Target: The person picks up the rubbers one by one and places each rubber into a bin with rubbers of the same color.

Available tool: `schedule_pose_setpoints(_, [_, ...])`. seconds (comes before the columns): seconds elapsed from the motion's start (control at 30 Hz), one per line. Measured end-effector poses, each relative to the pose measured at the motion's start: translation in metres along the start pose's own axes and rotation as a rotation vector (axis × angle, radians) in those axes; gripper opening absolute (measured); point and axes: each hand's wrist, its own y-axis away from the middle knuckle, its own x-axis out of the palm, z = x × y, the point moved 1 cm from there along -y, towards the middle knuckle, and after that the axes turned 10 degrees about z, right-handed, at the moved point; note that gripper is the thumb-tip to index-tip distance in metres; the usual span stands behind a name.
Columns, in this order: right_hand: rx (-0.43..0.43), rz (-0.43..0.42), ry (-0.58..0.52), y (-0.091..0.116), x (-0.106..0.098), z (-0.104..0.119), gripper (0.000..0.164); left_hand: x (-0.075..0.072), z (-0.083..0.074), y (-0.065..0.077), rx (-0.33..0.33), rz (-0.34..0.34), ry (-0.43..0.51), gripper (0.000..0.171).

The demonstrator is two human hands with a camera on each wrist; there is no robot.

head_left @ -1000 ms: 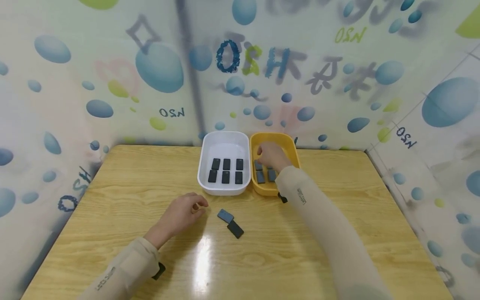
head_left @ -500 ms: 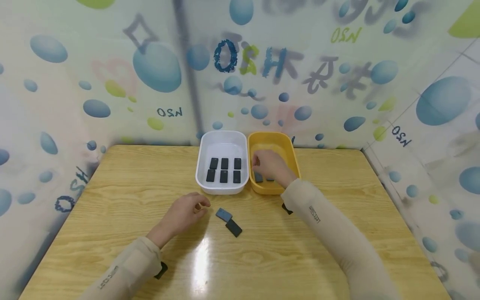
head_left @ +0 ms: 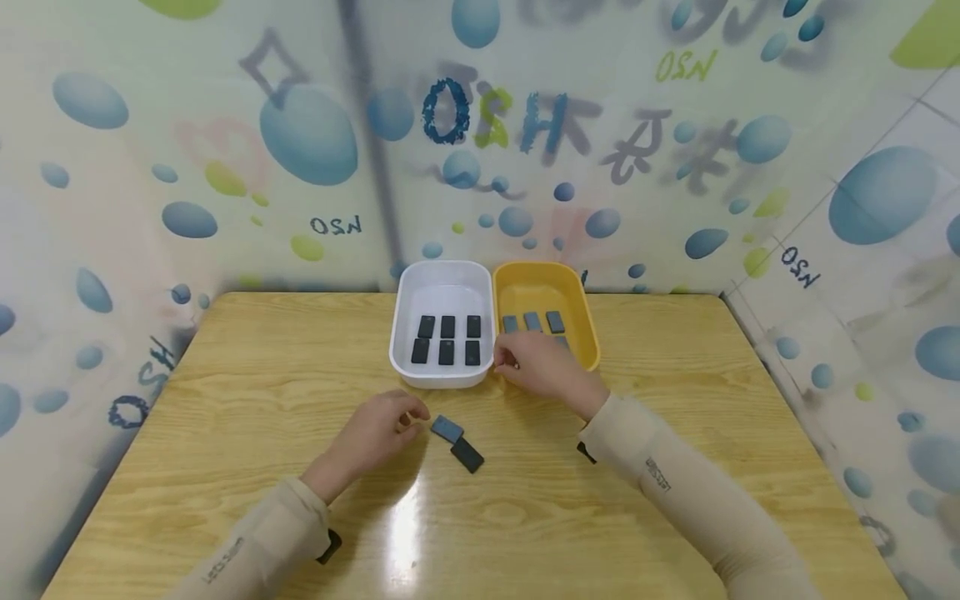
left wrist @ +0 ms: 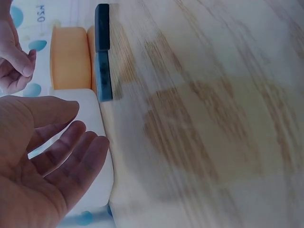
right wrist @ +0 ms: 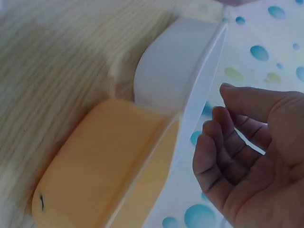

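My left hand [head_left: 375,433] hovers over the table with loosely curved fingers, holding nothing. Its fingertips are right beside a blue-grey flat rectangular block [head_left: 447,429], whose corner meets a black block [head_left: 467,455]. In the left wrist view both blocks [left wrist: 103,76] lie past the thumb. My right hand [head_left: 543,367] is over the front of the yellow tray [head_left: 588,321], hiding part of it. The right wrist view shows that hand [right wrist: 247,142] with relaxed, bent fingers and nothing between them. Blue-grey blocks [head_left: 532,322] lie in rows inside the yellow tray.
Left of the yellow tray, side by side with it, stands a white tray [head_left: 450,283] holding black blocks [head_left: 447,352] in two rows. A patterned wall [head_left: 480,183] rises behind the wooden table [head_left: 300,358], and another wall borders it on the right.
My right hand has drawn back toward the tray's front, uncovering the far row of blue-grey blocks. My left hand has shifted slightly right, closer to the loose blue-grey block.
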Motion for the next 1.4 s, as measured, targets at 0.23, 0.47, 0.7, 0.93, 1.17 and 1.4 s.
schedule_pose_setpoints(0.23, [-0.09,0.032,0.029,0.01,0.007,0.018,0.009,0.001,-0.004,0.001,-0.007,-0.001,-0.007,0.011])
schedule_pose_setpoints(0.47, [-0.151,0.059,0.065,0.012,0.027,0.029,0.011,0.003,-0.002,0.003,-0.023,0.004,0.0,0.012])
schedule_pose_setpoints(0.7, [-0.202,0.108,0.088,0.004,0.044,0.033,0.004,0.003,0.001,0.004,-0.024,-0.004,0.0,0.014])
schedule_pose_setpoints(0.93, [-0.16,0.179,0.055,-0.009,0.06,0.033,0.01,0.002,0.004,0.004,-0.044,0.005,0.007,0.013])
schedule_pose_setpoints(1.17, [-0.172,0.176,0.099,-0.014,0.067,0.039,0.017,0.001,0.007,0.007,-0.039,-0.01,-0.014,0.012])
schedule_pose_setpoints(1.4, [-0.196,0.146,0.178,-0.017,0.073,0.047,0.016,-0.001,0.01,0.01,-0.054,-0.013,-0.052,0.011])
